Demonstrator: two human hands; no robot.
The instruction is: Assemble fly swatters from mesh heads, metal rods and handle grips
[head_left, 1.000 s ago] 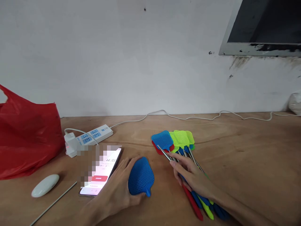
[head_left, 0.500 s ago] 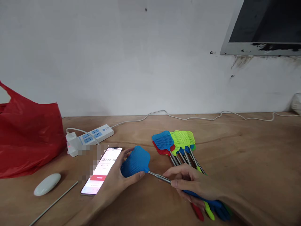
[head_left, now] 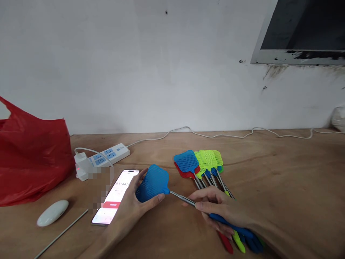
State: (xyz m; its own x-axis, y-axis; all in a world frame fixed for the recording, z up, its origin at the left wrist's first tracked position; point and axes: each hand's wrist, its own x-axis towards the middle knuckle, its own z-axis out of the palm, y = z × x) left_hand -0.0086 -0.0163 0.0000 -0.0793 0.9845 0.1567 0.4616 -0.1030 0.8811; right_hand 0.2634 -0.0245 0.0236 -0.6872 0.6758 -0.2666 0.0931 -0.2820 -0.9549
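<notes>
My left hand (head_left: 132, 210) grips a blue mesh fly-swatter head (head_left: 152, 182) just above the wooden table. My right hand (head_left: 219, 209) is closed round the metal rod (head_left: 181, 197) and blue handle that run into that head's neck. Right behind my right hand lies a fanned pile of several fly swatters (head_left: 201, 162) with blue, red and lime-green heads; their handles stick out under my right wrist.
A phone (head_left: 115, 199) with a lit timer screen lies beside my left hand. Further left are a loose metal rod (head_left: 61, 233), a white oval object (head_left: 52, 213), a power strip (head_left: 104, 158) with a plugged charger, and a red plastic bag (head_left: 29, 158). A white cable (head_left: 229, 135) runs along the wall.
My right hand took a rod with a blue handle from the pile and brought it to the blue head, which my left hand lifted off the table and turned. Rod and head now meet.
</notes>
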